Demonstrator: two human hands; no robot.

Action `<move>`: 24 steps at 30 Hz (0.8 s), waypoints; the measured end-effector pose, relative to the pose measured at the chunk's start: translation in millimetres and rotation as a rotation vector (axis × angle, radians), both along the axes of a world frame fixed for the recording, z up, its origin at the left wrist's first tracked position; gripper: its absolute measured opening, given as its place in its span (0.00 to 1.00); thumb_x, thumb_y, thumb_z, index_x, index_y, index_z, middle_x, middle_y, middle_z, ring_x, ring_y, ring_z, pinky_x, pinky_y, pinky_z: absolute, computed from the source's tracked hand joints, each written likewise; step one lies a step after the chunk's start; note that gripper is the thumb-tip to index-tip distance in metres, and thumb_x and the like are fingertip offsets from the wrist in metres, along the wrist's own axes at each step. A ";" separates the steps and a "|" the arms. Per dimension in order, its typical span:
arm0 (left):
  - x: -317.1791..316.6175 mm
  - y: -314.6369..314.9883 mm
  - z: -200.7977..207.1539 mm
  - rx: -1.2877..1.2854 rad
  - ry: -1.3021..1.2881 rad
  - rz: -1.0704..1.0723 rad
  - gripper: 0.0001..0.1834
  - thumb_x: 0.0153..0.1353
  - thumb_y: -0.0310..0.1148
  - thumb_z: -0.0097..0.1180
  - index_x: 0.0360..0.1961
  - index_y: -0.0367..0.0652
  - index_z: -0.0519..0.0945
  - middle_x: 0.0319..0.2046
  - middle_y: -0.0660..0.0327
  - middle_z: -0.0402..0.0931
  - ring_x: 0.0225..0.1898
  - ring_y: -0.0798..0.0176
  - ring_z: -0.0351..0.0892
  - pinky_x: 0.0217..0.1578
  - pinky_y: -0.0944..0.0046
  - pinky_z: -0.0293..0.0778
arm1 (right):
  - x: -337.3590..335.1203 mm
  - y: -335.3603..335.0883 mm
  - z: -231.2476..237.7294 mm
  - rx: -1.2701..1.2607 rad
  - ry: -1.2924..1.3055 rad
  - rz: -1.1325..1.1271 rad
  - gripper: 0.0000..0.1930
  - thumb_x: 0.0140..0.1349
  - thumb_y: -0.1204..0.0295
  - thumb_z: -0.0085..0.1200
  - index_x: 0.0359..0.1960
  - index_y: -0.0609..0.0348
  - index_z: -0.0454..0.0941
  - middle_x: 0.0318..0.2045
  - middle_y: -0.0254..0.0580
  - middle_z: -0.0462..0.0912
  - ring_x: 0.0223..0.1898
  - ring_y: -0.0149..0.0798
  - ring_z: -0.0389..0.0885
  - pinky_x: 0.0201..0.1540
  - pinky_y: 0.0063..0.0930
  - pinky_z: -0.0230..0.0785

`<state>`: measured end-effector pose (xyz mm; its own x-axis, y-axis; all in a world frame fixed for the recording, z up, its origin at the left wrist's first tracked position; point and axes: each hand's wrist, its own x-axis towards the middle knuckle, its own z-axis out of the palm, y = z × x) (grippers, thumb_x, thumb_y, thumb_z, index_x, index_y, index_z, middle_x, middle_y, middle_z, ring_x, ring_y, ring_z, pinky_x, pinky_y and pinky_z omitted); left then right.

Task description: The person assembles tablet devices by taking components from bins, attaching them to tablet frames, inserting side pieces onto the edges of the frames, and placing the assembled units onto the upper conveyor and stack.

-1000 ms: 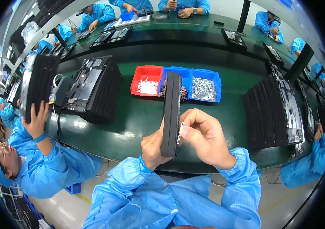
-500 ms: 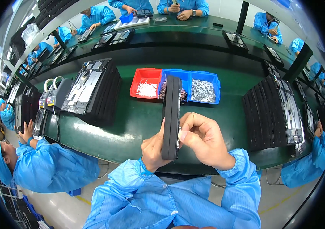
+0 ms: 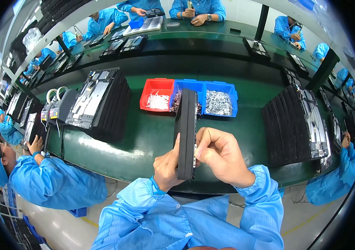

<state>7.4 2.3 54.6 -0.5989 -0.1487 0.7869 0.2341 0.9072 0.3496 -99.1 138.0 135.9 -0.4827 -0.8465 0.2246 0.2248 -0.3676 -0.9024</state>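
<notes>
1. One black slab [image 3: 184, 141] is held on edge above the green table [image 3: 148, 150], nearly upright, with its narrow dark side turned toward the camera.
2. The slab is grasped by the left hand [image 3: 167, 170] near its lower end; the palm is set against its left side, and the fingers are partly hidden behind it.
3. By the right hand [image 3: 224, 157], a small pale strip [image 3: 194, 153] is pinched between thumb and bent forefinger. The strip is kept against the slab's right-hand face, toward the lower half; whether it is fastened there cannot be told.
4. The slab is thus placed between both hands: touched by the left palm on one side, and met by the right fingertips on the other.
5. Three joined bins are set just beyond the slab. White pieces are held in the red bin [image 3: 154, 110], dark reddish ones in the middle blue bin [image 3: 189, 84], which is partly covered by the slab's upper end, and silvery ones in the right blue bin [image 3: 220, 113].
6. Well apart from the hands, a tall left stack [image 3: 113, 112] and a right stack [image 3: 283, 129] of black trays are stood on the table, with metallic panels seen on their outer faces.
</notes>
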 end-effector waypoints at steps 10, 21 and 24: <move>0.4 -1.9 -8.4 0.019 -0.012 -0.005 0.36 0.52 0.26 0.69 0.61 0.21 0.71 0.42 0.43 0.84 0.27 0.57 0.88 0.27 0.64 0.81 | -2.3 0.6 3.5 0.031 0.041 -0.022 0.01 0.63 0.82 0.53 0.33 0.66 0.75 0.33 0.37 0.79 0.36 0.25 0.77 0.40 0.22 0.71; -1.3 0.8 -7.4 -0.021 0.007 0.023 0.36 0.51 0.27 0.70 0.60 0.20 0.72 0.40 0.44 0.85 0.25 0.59 0.86 0.25 0.66 0.80 | -1.7 0.3 7.4 0.126 -0.075 -0.027 0.02 0.60 0.79 0.52 0.31 0.63 0.72 0.31 0.37 0.77 0.31 0.26 0.75 0.36 0.22 0.69; -1.8 0.6 -6.5 -0.027 0.010 0.011 0.36 0.52 0.27 0.70 0.60 0.19 0.71 0.38 0.46 0.85 0.24 0.61 0.86 0.25 0.66 0.79 | -3.1 1.4 5.5 0.106 -0.097 0.001 0.02 0.61 0.80 0.50 0.34 0.63 0.70 0.31 0.35 0.76 0.32 0.25 0.74 0.35 0.22 0.70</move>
